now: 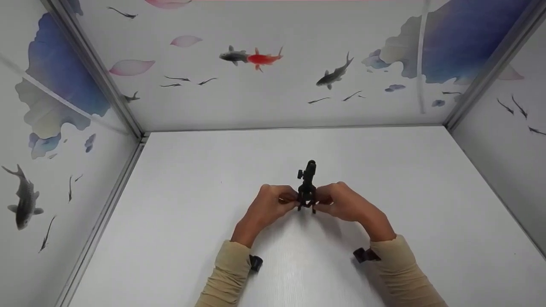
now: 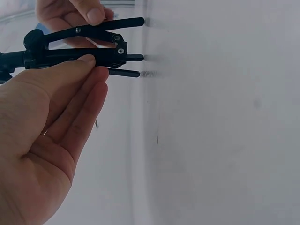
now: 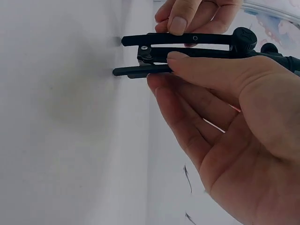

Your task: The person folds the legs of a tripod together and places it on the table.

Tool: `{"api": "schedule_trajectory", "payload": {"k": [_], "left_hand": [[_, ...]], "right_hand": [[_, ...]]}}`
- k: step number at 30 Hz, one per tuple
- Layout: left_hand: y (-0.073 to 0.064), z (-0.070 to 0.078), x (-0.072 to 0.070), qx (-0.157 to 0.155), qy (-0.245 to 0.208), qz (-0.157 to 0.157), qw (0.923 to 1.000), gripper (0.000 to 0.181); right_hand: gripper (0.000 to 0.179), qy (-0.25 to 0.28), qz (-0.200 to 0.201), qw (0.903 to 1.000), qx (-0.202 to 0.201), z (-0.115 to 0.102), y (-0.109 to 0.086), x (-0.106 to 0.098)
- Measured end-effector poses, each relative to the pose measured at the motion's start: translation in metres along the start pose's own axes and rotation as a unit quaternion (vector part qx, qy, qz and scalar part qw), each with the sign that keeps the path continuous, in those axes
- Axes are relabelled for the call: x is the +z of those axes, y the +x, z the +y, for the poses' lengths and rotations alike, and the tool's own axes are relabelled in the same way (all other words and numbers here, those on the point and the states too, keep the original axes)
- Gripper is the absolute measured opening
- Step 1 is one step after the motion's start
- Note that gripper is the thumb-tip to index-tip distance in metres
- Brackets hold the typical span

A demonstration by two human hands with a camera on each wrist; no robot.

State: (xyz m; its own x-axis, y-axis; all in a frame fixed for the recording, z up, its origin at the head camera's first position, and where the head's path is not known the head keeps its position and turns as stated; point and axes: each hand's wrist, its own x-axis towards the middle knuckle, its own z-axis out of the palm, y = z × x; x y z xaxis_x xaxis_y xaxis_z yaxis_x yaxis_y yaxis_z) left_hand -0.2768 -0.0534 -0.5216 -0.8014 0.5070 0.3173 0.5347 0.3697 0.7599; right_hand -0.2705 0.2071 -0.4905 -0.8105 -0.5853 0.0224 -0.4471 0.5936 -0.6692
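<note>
A small black tripod (image 1: 308, 184) stands upright at the middle of the white table, its legs only slightly spread. On one side my left hand (image 1: 269, 204) pinches a leg between thumb and fingers; opposite it, my right hand (image 1: 349, 203) pinches another leg. In the left wrist view, the tripod's legs (image 2: 133, 22) show their tips at or close to the tabletop, and metal hinge screws are visible. A round knob (image 3: 244, 40) sits at the top of the legs in the right wrist view. A smaller side knob (image 1: 300, 174) sticks out from the tripod's upper part.
White panels with painted fish and petals enclose the table (image 1: 192, 162) at the back, left and right. Metal frame posts (image 1: 100, 72) run along the corners. A small black device (image 1: 256, 263) is strapped at the left wrist, another device (image 1: 361, 255) at the right.
</note>
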Motion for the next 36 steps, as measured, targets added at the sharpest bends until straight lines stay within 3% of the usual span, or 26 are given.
{"api": "schedule_trajectory", "payload": {"k": [5,10,18,22,29,36], "left_hand": [[0.001,0.002,0.001,-0.001,-0.013,-0.008,0.9999,0.017],[0.002,0.002,0.002,0.011,0.003,-0.004,0.9999,0.016],[0.001,0.002,0.002,0.007,0.006,-0.012,0.9999,0.014],[0.001,0.002,0.002,-0.002,0.009,-0.015,0.9998,0.017],[0.000,0.003,0.002,0.010,0.020,-0.011,0.9997,0.018],[0.001,0.005,0.003,-0.004,0.017,-0.015,0.9997,0.020]], "right_hand": [[0.009,-0.056,0.004,0.9984,0.002,0.000,0.000,-0.002],[0.004,-0.085,0.013,0.9963,0.011,-0.001,0.001,0.001],[0.003,-0.137,0.039,0.9893,0.032,-0.003,0.002,0.004],[0.005,-0.150,0.054,0.9869,0.022,-0.003,0.001,0.006],[0.006,-0.164,0.074,0.9837,0.000,-0.002,0.002,0.009],[0.009,-0.172,0.082,0.9816,-0.018,0.001,0.001,0.010]]}}
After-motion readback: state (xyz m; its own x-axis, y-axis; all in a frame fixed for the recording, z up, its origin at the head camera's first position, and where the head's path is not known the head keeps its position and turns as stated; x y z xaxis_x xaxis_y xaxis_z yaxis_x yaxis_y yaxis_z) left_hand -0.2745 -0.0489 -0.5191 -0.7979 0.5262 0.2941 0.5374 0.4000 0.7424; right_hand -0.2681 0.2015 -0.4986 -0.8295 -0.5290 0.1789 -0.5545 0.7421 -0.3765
